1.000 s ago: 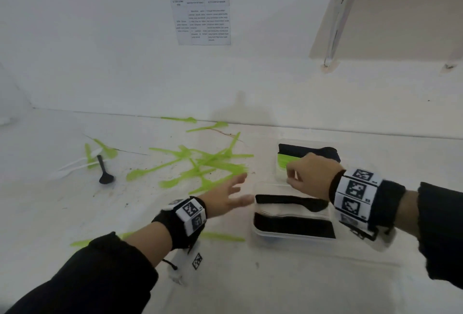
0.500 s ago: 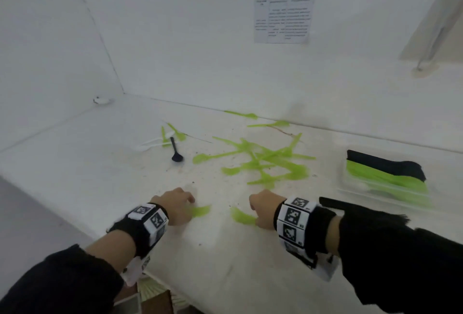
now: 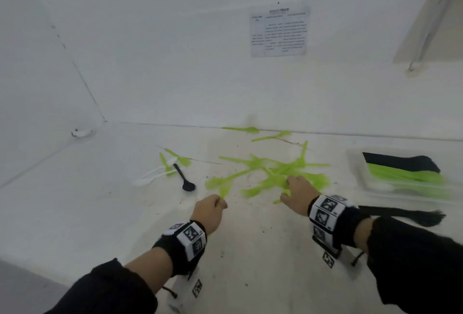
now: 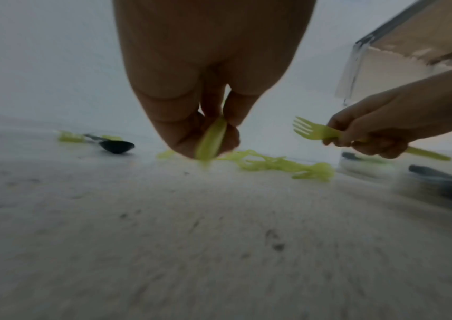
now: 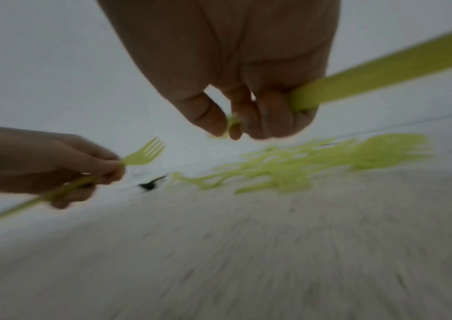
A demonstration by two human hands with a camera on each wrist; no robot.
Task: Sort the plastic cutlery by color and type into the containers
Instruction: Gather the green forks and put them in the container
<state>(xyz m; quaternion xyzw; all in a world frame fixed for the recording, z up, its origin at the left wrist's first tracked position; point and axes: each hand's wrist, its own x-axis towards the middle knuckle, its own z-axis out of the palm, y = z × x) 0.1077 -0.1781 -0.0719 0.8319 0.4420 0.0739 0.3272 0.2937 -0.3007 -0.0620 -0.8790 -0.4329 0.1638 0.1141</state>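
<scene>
Green forks fill both fists: left hand (image 3: 210,209) grips one (image 5: 143,154), right hand (image 3: 298,194) another (image 4: 312,132).

We see lime-green forks (image 3: 273,171) scattered on a white, dark-speckled surface (image 3: 100,201). A black spoon (image 3: 185,178) lies left of them. Our wristbands (image 3: 325,209) carry black-and-white square patterns.

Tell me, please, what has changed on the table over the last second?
The right hand left the container and, like the left hand, came down near the table edge; each now grips a green fork, the left one and the right one, lifted off the table. The green pile, black spoon and white spoons stayed put.
</scene>
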